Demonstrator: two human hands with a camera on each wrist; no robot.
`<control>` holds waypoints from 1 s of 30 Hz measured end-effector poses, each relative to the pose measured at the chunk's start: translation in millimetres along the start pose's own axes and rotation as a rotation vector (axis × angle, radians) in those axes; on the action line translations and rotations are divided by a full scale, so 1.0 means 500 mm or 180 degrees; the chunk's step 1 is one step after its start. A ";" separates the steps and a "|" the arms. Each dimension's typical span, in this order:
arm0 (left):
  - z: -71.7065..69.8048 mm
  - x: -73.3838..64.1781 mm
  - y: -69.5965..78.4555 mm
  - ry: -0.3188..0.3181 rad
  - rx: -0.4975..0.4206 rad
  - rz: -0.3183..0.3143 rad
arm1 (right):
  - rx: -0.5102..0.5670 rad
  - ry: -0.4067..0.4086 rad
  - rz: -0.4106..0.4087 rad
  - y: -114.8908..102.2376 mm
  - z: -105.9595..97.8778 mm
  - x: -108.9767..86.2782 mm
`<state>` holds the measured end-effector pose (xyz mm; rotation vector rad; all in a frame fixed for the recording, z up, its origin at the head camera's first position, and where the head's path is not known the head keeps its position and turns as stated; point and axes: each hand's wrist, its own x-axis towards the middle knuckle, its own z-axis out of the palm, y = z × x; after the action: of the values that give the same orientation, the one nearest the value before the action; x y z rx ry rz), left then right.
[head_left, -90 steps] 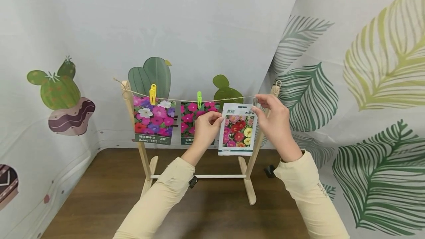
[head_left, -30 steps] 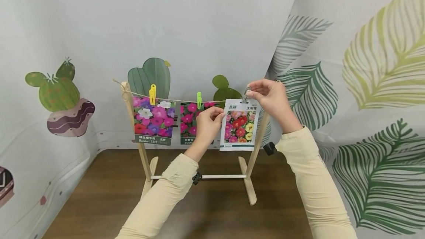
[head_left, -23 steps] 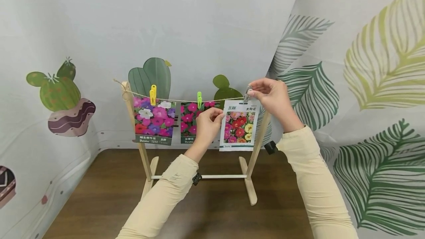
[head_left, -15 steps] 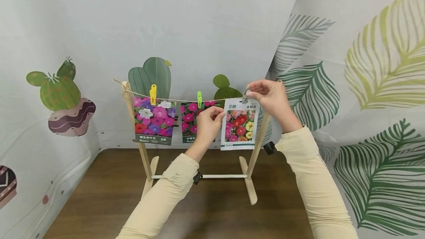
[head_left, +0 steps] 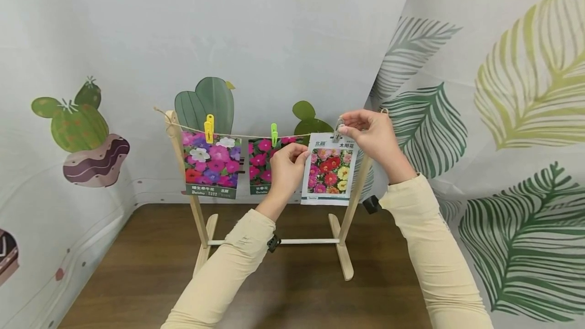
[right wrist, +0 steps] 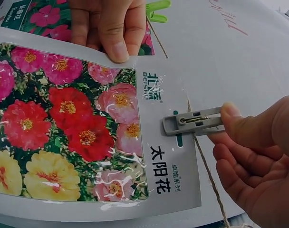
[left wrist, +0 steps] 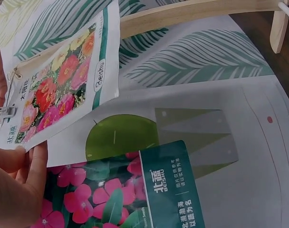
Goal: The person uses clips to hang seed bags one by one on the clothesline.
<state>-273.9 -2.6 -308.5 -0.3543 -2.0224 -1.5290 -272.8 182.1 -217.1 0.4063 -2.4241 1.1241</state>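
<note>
My left hand [head_left: 287, 171] pinches the left edge of a white seed packet [head_left: 329, 176] printed with red, pink and yellow flowers. Between the thumb and fingers of my right hand [head_left: 372, 136] are the handle ends of a grey clothespin [right wrist: 194, 122]. Its jaws lie over the packet's top edge by the hanging slot, where the twine [right wrist: 208, 175] passes too. To the left, a pink-flower seed packet [head_left: 260, 166] hangs from a green clothespin [head_left: 274, 135], partly behind my left hand. Further left, a mixed-flower seed packet [head_left: 212, 161] hangs from a yellow clothespin [head_left: 208, 128].
The twine runs between the posts of a wooden stand [head_left: 197, 212], joined low down by a white rod [head_left: 311, 241]. It stands on a brown wooden table [head_left: 292, 293]. Behind hangs a pale cloth [head_left: 274, 39] printed with cacti, with large leaves at the right.
Over three seconds, my right hand has brought the grey clothespin from the packet's upper right corner to its top middle. The white packet has risen slightly against the twine, still pinched by my left hand.
</note>
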 end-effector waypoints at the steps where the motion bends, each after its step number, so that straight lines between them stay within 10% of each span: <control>1: 0.000 0.000 0.000 0.0003 -0.0015 -0.0001 | -0.0020 -0.0012 -0.0004 0.000 0.000 0.000; 30: -0.004 -0.016 -0.003 -0.0158 -0.0040 -0.0045 | -0.0296 -0.0326 -0.0260 -0.004 0.014 -0.020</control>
<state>-267.7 -3.7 -314.0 -0.3871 -2.0584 -1.5565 -265.4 176.0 -224.9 0.5397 -2.5121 0.9741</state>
